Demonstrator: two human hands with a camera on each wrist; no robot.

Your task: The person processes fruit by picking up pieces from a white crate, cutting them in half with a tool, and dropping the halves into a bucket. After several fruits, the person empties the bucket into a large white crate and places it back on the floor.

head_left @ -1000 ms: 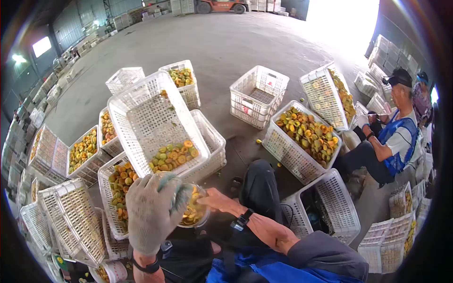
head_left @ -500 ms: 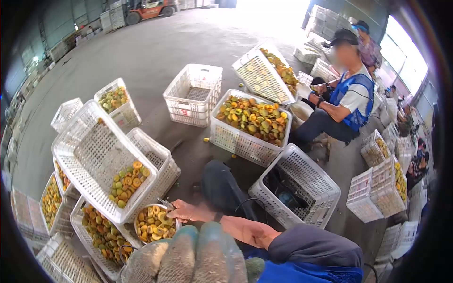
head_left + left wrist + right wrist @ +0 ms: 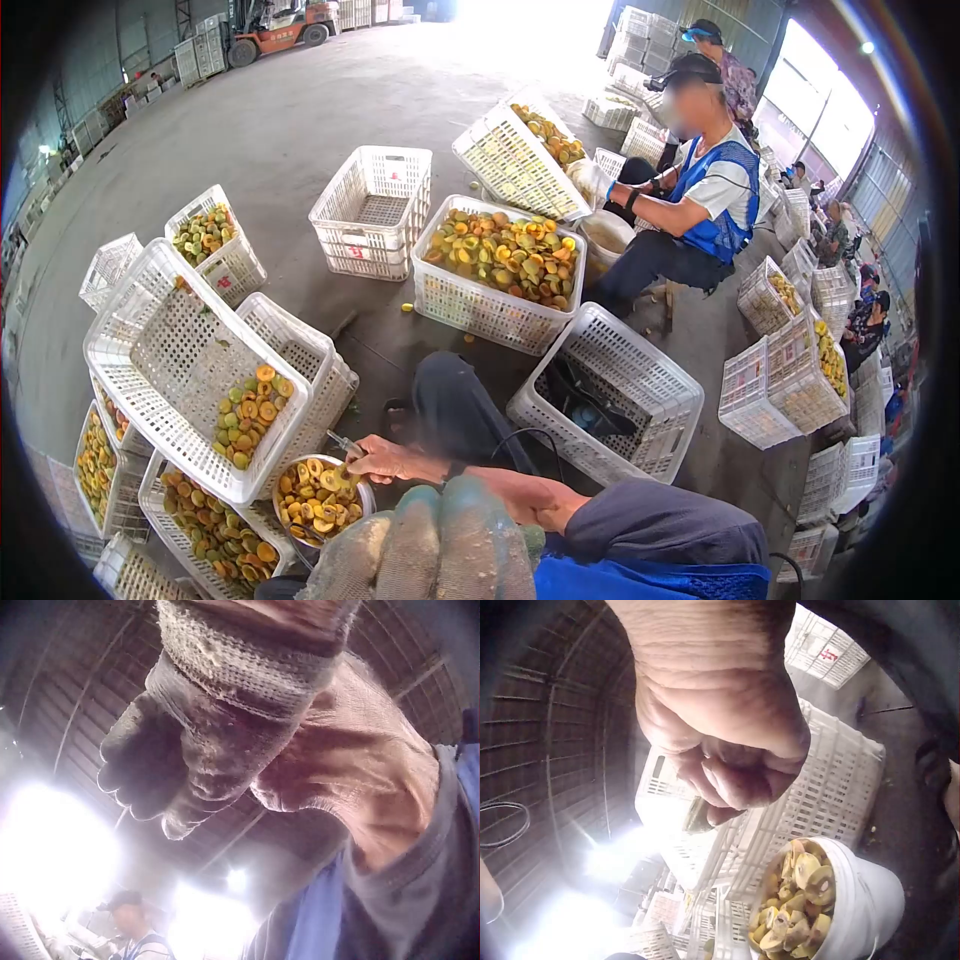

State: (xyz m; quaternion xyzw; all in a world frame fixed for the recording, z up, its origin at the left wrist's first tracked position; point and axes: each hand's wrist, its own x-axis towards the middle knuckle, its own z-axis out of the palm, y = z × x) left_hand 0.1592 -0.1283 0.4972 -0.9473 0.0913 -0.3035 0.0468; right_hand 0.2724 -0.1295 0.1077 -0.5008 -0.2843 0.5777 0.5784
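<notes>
My left hand [image 3: 430,550], in a knit glove with greenish fingertips, is raised close in front of the head camera. The left wrist view shows the glove [image 3: 217,742] with loosely bent fingers and nothing in them. Bare, my right hand [image 3: 392,460] grips a small metal tool [image 3: 343,441] beside a white bucket [image 3: 877,896]; its exact kind I cannot tell. Halved yellow-orange fruit [image 3: 318,497] fills the bucket. From the right wrist, the curled fingers [image 3: 739,784] appear above the bucket, mostly hiding the tool.
A tilted white crate [image 3: 165,335] with fruit halves at its lower end rests on other crates, left of the bucket. A full crate [image 3: 490,320] stands ahead, and one with a dark object inside [image 3: 655,455] is at right. A seated person [image 3: 700,200] works beyond.
The head view has swung right. My left hand has left its place by the bucket and come up close to the head camera. The right hand stays by the bucket with the tool.
</notes>
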